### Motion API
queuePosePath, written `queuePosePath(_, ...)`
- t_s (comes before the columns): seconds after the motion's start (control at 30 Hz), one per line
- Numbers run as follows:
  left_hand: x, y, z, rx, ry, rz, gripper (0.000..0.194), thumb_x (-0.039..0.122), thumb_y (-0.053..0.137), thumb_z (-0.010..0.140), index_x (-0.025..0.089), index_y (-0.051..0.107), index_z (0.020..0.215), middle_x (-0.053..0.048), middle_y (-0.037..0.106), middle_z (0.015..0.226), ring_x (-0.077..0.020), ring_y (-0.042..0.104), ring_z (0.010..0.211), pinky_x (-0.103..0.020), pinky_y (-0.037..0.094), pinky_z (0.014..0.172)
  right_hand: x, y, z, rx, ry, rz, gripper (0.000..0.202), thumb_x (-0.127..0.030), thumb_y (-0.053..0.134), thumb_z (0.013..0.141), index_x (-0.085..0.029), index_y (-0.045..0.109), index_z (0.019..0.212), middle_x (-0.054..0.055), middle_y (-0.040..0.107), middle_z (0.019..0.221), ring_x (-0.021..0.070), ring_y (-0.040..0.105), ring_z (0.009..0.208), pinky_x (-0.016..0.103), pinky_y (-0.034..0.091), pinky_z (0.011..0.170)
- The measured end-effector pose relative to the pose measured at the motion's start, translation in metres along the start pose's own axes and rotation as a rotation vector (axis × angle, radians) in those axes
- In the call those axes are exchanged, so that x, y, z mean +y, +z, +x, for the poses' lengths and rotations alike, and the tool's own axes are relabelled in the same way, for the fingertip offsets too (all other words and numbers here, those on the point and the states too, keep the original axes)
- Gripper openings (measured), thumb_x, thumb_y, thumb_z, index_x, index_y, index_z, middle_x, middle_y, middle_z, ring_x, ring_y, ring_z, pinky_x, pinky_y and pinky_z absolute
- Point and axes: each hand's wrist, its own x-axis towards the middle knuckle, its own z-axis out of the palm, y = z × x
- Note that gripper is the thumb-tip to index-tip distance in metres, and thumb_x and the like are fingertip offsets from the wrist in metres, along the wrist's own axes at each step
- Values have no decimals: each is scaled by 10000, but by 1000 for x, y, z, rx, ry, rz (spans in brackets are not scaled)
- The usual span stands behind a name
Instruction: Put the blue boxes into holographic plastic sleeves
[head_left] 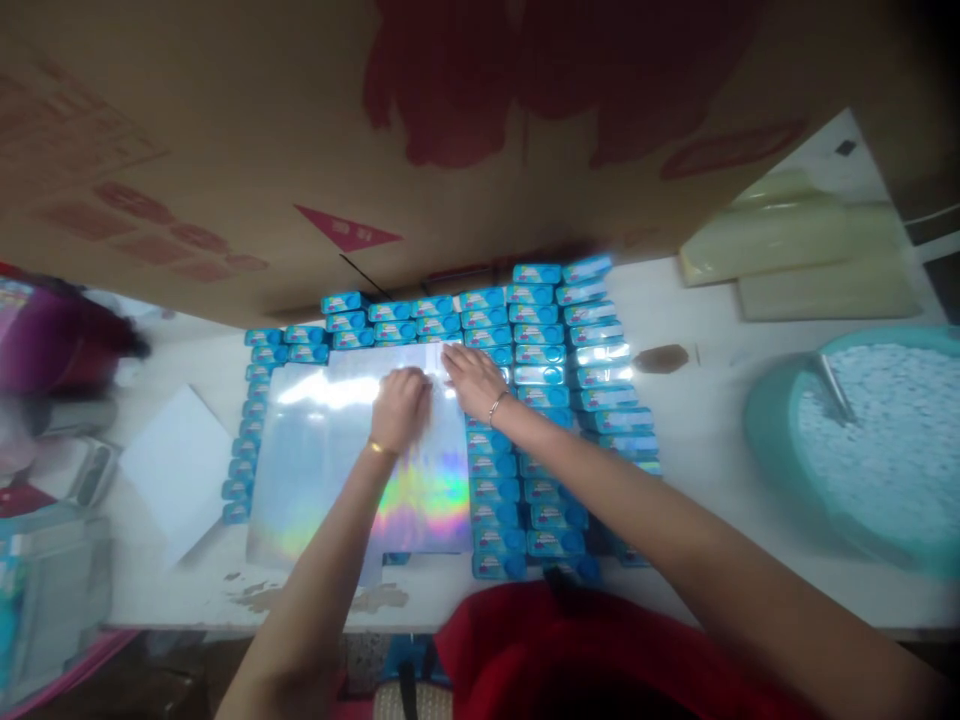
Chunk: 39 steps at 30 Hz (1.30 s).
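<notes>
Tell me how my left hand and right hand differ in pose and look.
Your left hand looks curled, while your right hand is flatter, fingers extended. The left hand wears a gold-coloured bracelet; the right hand, a silver-coloured bracelet. The left hand is wholly over the shiny sheeting; the right hand crosses its edge. Both hands are bare.

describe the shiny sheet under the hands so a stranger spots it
On the pale table, find the blue packs. The shiny sheet lies across some, beneath the left hand and right hand. Rainbow reflections distinguish it from the plain white sheet further left.
</notes>
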Motion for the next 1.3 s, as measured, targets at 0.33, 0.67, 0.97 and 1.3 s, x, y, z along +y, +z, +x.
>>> queuePosePath(0.33, 164, -44, -84, 515, -895, -1067, 263, 321, 760, 673, 168, 562, 753, 22, 614, 699, -110, 593, 693, -251, 465, 729, -45, -60, -134, 75, 371, 1072, 450, -592, 476, 880, -208, 675, 1007, 32, 683, 934, 194, 627, 931, 356, 475, 878)
queuePosePath(0.67, 286, 11, -119, 220, -1106, -1394, 324, 333, 804, 577, 170, 540, 670, 53, 572, 592, -69, 504, 559, -198, 400, 590, -13, -100, -303, 359, 817, 1292, 460, -620, 734, 616, -196, 576, 702, -39, 561, 624, 111, 517, 593, 260, 438, 630)
queuePosePath(0.97, 340, 47, -118, 2, -1012, -1407, 296, 328, 779, 607, 170, 542, 689, 45, 578, 586, -76, 500, 553, -213, 381, 592, 3, -111, -373, 381, 958, 1415, 592, -754, 574, 678, -176, 636, 790, 12, 570, 717, 119, 476, 600, 248, 382, 550)
queuePosePath(1.3, 329, 94, -123, -156, -681, -708, 138, 291, 635, 712, 187, 586, 635, -18, 607, 768, -169, 544, 792, -319, 413, 791, 49, -82, -394, 454, 738, 696, 285, -464, 574, 810, -199, 571, 705, -5, 561, 682, 146, 487, 651, 282, 410, 659)
